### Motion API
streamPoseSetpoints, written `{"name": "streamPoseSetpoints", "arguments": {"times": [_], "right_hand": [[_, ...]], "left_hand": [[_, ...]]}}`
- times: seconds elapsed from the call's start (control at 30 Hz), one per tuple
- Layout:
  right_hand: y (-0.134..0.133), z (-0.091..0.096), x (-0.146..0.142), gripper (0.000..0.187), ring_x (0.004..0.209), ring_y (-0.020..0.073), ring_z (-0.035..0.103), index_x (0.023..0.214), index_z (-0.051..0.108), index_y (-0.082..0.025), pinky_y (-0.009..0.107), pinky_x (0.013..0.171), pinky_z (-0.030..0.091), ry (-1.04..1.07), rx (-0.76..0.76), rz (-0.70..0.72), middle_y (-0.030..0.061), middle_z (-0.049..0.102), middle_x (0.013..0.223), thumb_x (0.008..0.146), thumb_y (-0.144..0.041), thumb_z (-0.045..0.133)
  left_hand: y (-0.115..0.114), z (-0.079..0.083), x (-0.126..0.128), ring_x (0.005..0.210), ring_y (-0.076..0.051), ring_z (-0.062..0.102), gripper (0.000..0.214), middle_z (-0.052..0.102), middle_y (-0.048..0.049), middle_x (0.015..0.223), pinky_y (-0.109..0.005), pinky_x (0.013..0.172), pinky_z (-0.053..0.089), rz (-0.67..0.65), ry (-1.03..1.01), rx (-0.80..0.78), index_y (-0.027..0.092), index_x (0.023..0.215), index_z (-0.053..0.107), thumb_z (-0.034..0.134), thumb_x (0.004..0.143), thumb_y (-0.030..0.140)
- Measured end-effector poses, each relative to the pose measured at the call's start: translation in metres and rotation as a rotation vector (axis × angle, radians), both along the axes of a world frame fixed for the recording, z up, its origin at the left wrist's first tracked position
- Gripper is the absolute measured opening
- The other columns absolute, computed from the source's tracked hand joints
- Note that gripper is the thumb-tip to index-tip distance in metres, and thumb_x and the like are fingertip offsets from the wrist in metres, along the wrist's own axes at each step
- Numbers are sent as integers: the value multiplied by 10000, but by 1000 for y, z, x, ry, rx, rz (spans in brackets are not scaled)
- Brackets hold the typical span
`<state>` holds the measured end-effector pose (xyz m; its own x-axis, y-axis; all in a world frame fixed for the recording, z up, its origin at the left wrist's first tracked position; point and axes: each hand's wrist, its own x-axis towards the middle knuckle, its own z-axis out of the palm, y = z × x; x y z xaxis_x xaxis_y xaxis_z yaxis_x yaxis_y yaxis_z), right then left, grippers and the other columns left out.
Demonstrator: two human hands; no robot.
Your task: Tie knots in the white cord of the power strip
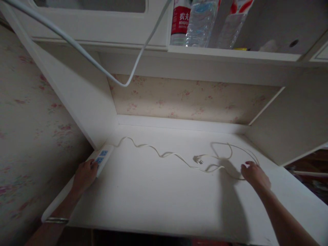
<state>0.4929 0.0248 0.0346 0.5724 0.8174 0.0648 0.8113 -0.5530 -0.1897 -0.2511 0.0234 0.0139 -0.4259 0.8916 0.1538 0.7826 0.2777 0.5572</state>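
A white power strip [101, 158] with blue sockets lies at the desk's left edge. My left hand [84, 175] is closed around its near end. Its thin white cord [164, 154] snakes across the white desk [153, 198] to a loose plug [197, 159] and loops on the right. My right hand [255, 175] rests on those loops with its fingers curled down on the cord. A bracelet [56, 220] sits on my left wrist.
A thick white cable [77, 46] hangs across the upper left. Plastic bottles [200, 22] stand on the shelf above. Floral wallpaper [28, 130] covers the left wall and the back panel. White side panels box in the desk on both sides.
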Motion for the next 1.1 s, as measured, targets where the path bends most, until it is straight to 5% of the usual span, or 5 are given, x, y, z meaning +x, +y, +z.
{"name": "streamPoseSetpoints", "arguments": {"times": [0.23, 0.37, 0.6, 0.93, 1.1], "right_hand": [[52, 4, -100, 446, 975, 246, 641, 1279, 486, -168, 342, 848, 452, 117, -99, 420, 125, 680, 1041, 915, -372, 331], [75, 0, -144, 316, 913, 244, 656, 1088, 628, -219, 324, 782, 464, 139, -195, 482, 108, 705, 941, 837, -366, 504], [86, 7, -171, 250, 877, 273, 652, 880, 700, -155, 338, 744, 448, 202, -175, 490, 139, 707, 876, 776, -269, 503], [70, 58, -218, 345, 704, 144, 622, 1035, 658, -177, 232, 598, 432, 600, 164, 570, 57, 705, 866, 821, -321, 429], [79, 69, -262, 357, 581, 130, 559, 1062, 645, -157, 261, 574, 421, 691, 302, 612, 58, 697, 837, 778, -276, 465]], "left_hand": [[-13, 10, 56, 1076, -298, 524, 326, 581, -120, 1167, -459, 952, 392, -76, 453, 132, 183, 1097, 600, 447, 863, 351], [-20, 13, 101, 1048, -244, 543, 241, 606, -96, 1047, -397, 974, 410, -401, 306, 229, 187, 1014, 616, 459, 865, 291], [-33, 15, 165, 1122, -189, 519, 266, 559, -75, 1162, -341, 1013, 422, -704, 65, 166, 216, 1101, 598, 433, 895, 254], [40, 4, 204, 1298, -243, 395, 429, 400, -138, 1439, -394, 1087, 314, -760, 263, 62, 138, 1287, 496, 457, 871, 232], [54, -2, 220, 1204, -233, 473, 334, 560, -124, 1279, -400, 1028, 352, -838, 304, 50, 158, 1186, 573, 435, 890, 228]]}}
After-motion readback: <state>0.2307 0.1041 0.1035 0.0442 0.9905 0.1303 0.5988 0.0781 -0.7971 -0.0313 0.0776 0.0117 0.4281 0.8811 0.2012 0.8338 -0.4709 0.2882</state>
